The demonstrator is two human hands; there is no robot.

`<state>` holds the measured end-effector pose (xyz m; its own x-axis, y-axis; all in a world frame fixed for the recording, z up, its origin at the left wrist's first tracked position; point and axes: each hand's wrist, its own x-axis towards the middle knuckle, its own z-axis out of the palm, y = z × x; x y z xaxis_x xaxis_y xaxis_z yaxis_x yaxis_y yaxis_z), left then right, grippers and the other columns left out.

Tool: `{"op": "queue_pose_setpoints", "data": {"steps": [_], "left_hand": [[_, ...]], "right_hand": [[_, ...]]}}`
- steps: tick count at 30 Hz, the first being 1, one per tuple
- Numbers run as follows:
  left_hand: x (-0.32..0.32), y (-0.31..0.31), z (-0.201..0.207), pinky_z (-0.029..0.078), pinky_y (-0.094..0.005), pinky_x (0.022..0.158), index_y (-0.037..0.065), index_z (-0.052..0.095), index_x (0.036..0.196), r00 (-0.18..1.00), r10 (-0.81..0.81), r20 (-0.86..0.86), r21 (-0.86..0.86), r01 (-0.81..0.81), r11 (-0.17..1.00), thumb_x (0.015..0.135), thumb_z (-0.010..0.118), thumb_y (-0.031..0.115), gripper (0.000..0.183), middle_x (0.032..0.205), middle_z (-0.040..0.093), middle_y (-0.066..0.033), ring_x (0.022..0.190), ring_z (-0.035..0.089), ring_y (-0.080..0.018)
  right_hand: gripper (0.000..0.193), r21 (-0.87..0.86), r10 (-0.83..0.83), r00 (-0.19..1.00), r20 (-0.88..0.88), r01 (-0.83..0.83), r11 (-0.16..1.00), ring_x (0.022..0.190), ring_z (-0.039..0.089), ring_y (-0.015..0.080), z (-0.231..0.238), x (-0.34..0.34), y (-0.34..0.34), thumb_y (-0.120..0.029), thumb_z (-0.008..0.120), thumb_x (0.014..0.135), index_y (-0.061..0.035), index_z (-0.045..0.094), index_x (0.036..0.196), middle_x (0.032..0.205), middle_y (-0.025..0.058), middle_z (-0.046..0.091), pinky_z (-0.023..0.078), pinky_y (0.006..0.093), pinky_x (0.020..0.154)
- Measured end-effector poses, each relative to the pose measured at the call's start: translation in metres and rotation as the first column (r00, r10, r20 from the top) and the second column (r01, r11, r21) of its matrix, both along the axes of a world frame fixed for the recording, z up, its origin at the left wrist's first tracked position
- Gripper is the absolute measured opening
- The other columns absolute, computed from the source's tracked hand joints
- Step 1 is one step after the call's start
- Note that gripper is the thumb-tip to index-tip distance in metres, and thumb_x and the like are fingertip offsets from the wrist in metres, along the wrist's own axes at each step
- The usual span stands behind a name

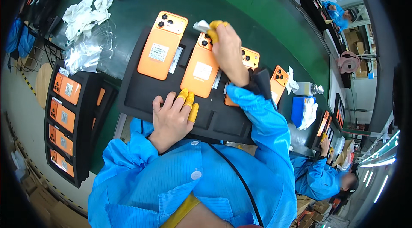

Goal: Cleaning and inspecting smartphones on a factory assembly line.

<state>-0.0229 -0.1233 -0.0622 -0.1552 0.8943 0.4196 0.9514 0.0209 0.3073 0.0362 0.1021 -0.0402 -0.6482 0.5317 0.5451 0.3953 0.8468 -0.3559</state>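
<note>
My right hand (228,50) pinched a wipe (201,25) at the middle phone's (201,70) camera, twelve o'clock on the tray (137,95). My left hand (171,118) lay open at six o'clock, holding nothing. I judged hard rubbing could slide the phone into its neighbours.

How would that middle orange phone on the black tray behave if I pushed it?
The middle orange phone looks stiff and flat, so it would likely slide, not roll or tip. Its smooth back may be slippery. The left hand rests on the black tray, probably steadying it.
</note>
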Motion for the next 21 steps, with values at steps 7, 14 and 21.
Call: {"op": "queue_pose_setpoints", "data": {"steps": [7, 14, 21], "left_hand": [[0.002, 0.002, -0.002, 0.027, -0.0388, 0.077, 0.004, 0.068, 0.086, 1.0, 0.019, 0.011, 0.045, -0.019, 0.999, 0.075, 0.07, 0.021, 0.021, 0.093, 0.061, -0.0058, 0.088, 0.053, -0.0203], [0.004, 0.001, -0.002, 0.026, -0.0383, 0.075, 0.005, 0.068, 0.084, 1.0, 0.009, 0.019, 0.042, -0.01, 0.999, 0.074, 0.07, 0.022, 0.02, 0.092, 0.061, -0.0046, 0.083, 0.052, -0.0183], [0.002, 0.001, -0.003, 0.025, -0.0379, 0.074, 0.005, 0.068, 0.085, 0.999, 0.035, 0.01, 0.041, -0.036, 0.999, 0.075, 0.07, 0.022, 0.019, 0.092, 0.061, -0.0041, 0.082, 0.052, -0.0172]], "right_hand": [[0.025, 0.04, 0.049, 0.998, 0.032, -0.051, 0.998, 0.078, 0.054, 0.0348, -0.003, 0.002, -0.008, 0.007, 0.056, 0.072, -0.0003, 0.053, 0.096, 0.082, 0.0159, 0.051, 0.046, 0.0425, 0.066], [0.017, 0.061, 0.044, 0.995, 0.094, -0.05, 0.997, 0.08, 0.056, 0.0367, -0.015, 0.02, -0.024, 0.001, 0.062, 0.079, 0.0006, 0.057, 0.095, 0.086, 0.0184, 0.055, 0.046, 0.0423, 0.066], [0.022, 0.085, 0.039, 0.998, 0.05, -0.043, 0.995, 0.078, 0.055, 0.035, -0.007, 0.011, -0.017, 0.007, 0.054, 0.072, 0.0007, 0.055, 0.093, 0.08, 0.0175, 0.052, 0.047, 0.0425, 0.066]]}}
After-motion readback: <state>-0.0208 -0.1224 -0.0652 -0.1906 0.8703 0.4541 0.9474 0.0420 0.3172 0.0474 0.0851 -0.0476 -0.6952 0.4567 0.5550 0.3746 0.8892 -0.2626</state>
